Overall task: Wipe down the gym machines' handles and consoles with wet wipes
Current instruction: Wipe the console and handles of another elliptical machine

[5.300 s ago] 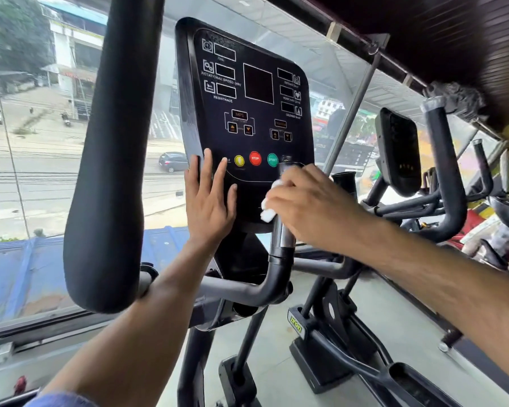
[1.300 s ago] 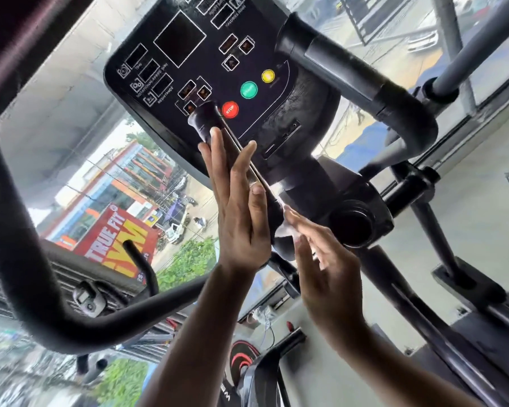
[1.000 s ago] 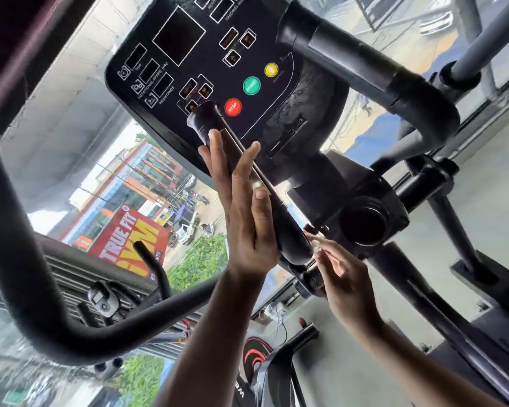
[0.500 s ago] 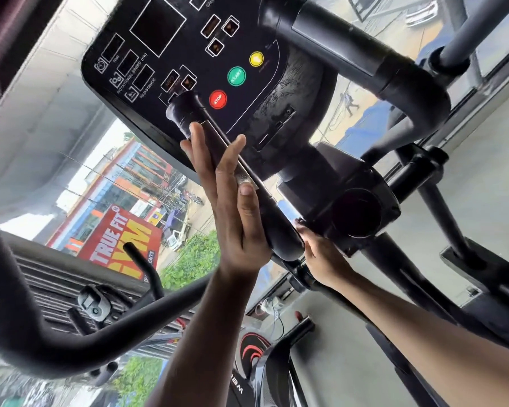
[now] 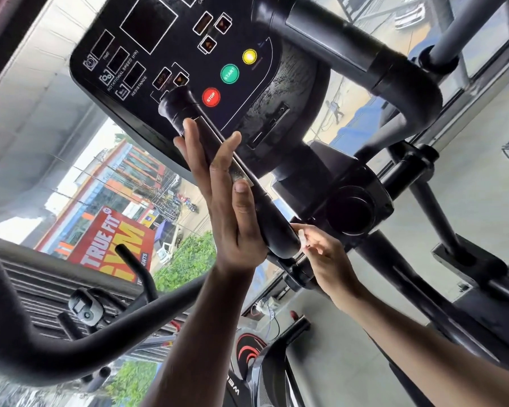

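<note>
The view is tilted steeply. A black console with red, green and yellow buttons fills the top. A short black handle runs diagonally down from it to a rounded lower end. My left hand lies flat along this handle, fingers straight and thumb against it. My right hand is at the handle's lower end, under the machine's hub. It pinches a small white wet wipe against the handle end; most of the wipe is hidden by the fingers.
A thick black curved arm bar crosses the upper right. Another curved bar sweeps across the lower left. The machine's frame and grey floor are at right. Windows show a street and a red gym sign.
Since five seconds ago the head has tilted and both hands left the console for the handle. In the last second the right hand slid down to the handle's lower end; the left hand stayed.
</note>
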### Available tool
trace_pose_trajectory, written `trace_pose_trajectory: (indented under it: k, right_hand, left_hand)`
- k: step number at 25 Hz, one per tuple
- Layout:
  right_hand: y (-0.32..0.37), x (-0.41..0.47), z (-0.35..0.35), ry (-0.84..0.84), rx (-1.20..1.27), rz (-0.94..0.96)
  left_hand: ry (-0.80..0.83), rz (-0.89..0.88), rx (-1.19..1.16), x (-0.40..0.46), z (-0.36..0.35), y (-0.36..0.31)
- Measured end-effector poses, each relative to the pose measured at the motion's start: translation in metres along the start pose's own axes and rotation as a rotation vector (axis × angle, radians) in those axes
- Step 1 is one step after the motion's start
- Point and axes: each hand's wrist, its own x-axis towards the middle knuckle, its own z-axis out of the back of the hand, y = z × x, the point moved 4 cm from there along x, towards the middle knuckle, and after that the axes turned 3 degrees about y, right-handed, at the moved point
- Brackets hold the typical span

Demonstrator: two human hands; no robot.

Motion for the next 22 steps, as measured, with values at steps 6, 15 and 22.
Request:
trace_pose_trajectory:
  k: [6,15,22]
  right_hand:
    - [0.085,-0.054,-0.004,-0.097,0.057,0.182]
    - [0.133,-0.057,-0.002,-0.14,0.118,0.243]
    - [0.135,-0.057,0.0,-0.15,-0.048,0.388]
  left_hand:
    - [0.017,0.023,0.002,-0.001,0.001,0.0]
    - [0.027,0.04,-0.023,-0.004,0.0,0.005]
    - [0.02,0.039,-0.034,-0.004,0.0,0.004]
